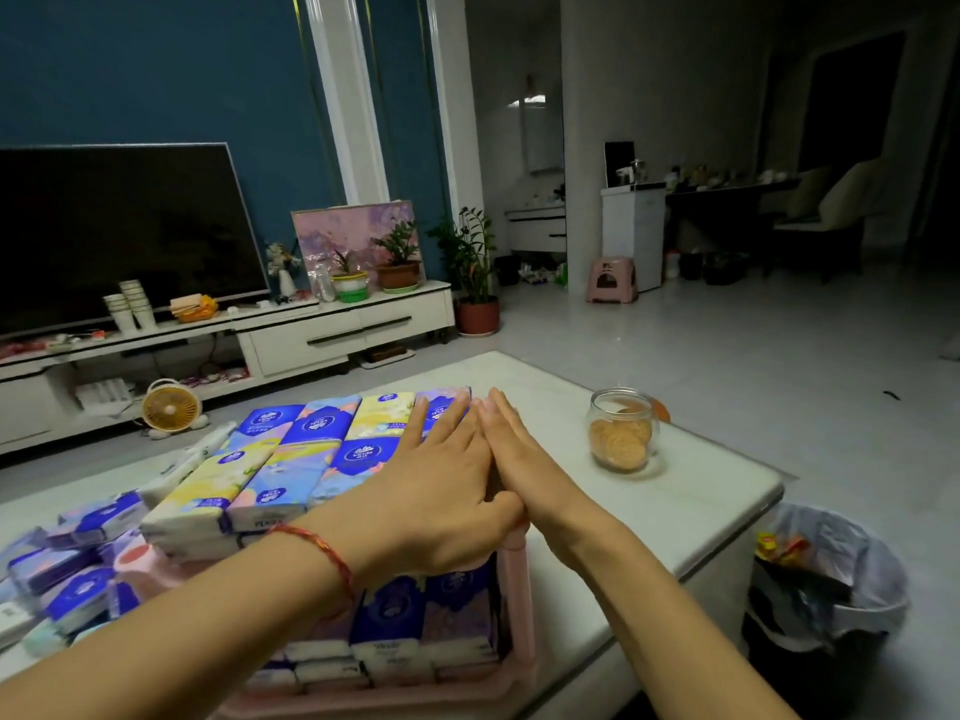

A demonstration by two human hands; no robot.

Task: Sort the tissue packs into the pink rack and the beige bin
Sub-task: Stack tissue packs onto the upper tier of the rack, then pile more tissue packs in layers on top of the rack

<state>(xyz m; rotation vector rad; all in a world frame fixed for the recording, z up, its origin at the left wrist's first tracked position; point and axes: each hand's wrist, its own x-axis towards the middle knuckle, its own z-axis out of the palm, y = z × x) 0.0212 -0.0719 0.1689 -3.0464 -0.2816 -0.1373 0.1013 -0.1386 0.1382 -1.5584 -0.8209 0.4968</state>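
Pink plastic shows at the near right corner post of the pink rack (516, 589), which stands on the white table (701, 501) at the six o'clock side of the view. Tissue packs (291, 459) in blue, yellow and lilac wrappers lie flat in two rows across the rack's top, and more packs (415, 631) stand upright on the shelf beneath.

The left hand (431, 491) lies palm down on the right end of the top layer, fingers straight and slightly spread, grasping nothing. The right hand (524, 459) stands on its edge against the right side of that layer, fingers straight and held together, also grasping nothing. The two hands touch along their inner sides, fingertips pointing to twelve o'clock. A red string bracelet (317, 545) circles the left wrist.

At nine o'clock from the rack a loose heap of packs (78, 563) lies on the table. At two o'clock from the hands stands a glass jar (621, 431) of round biscuits. On the floor at four o'clock sits a lined waste bin (831, 579).
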